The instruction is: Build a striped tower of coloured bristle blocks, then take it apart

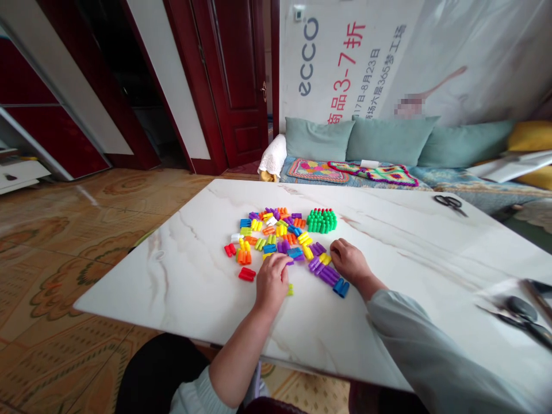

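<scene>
Small glossy plastic tubes, many lying side by side in pairs, are spread over the white marble-patterned table [181,287]. My left hand [272,282] reaches over their near edge, fingers bent together beside a purple piece [298,258]; its fingertips hide what they may hold. A lime green piece [290,290] shows beside that wrist. My right hand [348,261] rests on the table with curled fingers, next to a yellow piece [325,259] and a row of purple tubes [325,272] ending in a blue pair [341,287]. Red tubes [247,274] lie left of my left hand.
Green pieces [321,221] stand in a tight block behind the scattered tubes, with red ones at its back. Black scissors [448,201] lie at the far right edge. Another dark-handled tool [524,319] lies near right. A sofa with green cushions [319,139] stands beyond the table.
</scene>
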A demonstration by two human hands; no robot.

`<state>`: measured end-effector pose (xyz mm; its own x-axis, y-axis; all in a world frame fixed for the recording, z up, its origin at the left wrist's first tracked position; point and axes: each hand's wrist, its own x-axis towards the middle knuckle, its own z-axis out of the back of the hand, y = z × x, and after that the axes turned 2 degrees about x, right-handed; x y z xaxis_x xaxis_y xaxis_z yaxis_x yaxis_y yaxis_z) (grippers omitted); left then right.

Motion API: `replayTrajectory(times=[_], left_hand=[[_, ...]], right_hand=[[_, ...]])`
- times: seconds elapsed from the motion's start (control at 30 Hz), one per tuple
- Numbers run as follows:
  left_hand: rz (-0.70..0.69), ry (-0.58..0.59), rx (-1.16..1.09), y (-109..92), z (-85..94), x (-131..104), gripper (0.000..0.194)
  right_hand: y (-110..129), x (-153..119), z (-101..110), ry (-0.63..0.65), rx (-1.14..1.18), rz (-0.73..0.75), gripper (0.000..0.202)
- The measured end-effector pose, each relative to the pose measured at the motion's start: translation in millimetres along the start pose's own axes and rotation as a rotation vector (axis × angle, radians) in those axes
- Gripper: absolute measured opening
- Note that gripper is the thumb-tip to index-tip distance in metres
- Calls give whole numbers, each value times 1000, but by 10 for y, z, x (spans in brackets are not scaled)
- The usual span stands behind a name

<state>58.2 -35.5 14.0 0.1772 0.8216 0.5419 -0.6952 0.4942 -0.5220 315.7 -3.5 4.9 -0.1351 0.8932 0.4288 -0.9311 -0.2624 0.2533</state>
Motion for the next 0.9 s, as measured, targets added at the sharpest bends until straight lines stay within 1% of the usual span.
replayTrajectory(times=[0.17,0.23,0.27,0.33,0.4,0.47,0.53,0.63,0.7,0.77,0.83,0.9], left_hand=[[131,-113,96,160,47,45,30],[148,-133,135,225,87,77,26],[137,-122,155,257,112,91,23],[85,-48,213,327,164,114,25],[24,62,286,409,215,133,38],[-7,165,348,494,254,156,47],[-9,235,388,561,276,186,49],[-3,273,425,598,274,232,51],[2,270,448,593,255,252,52],[6,263,472,584,223,261,53],[16,255,490,577,184,263,52],[40,243,505,555,143,269,51]], right_hand=[[22,-5,25,-5,-8,-21,17],[22,-13,34,-2,1,-40,20],[20,-18,38,-5,11,-47,23],[19,-25,48,-26,38,-44,30],[21,-28,62,-49,59,-11,36],[23,-26,80,-50,56,22,41],[19,-23,97,-15,41,40,46],[18,-27,101,82,60,43,51],[63,-39,67,100,124,-40,54],[188,-62,-10,47,193,-203,57],[399,-100,-125,-43,204,-361,61],[664,-147,-258,-109,170,-465,61]])
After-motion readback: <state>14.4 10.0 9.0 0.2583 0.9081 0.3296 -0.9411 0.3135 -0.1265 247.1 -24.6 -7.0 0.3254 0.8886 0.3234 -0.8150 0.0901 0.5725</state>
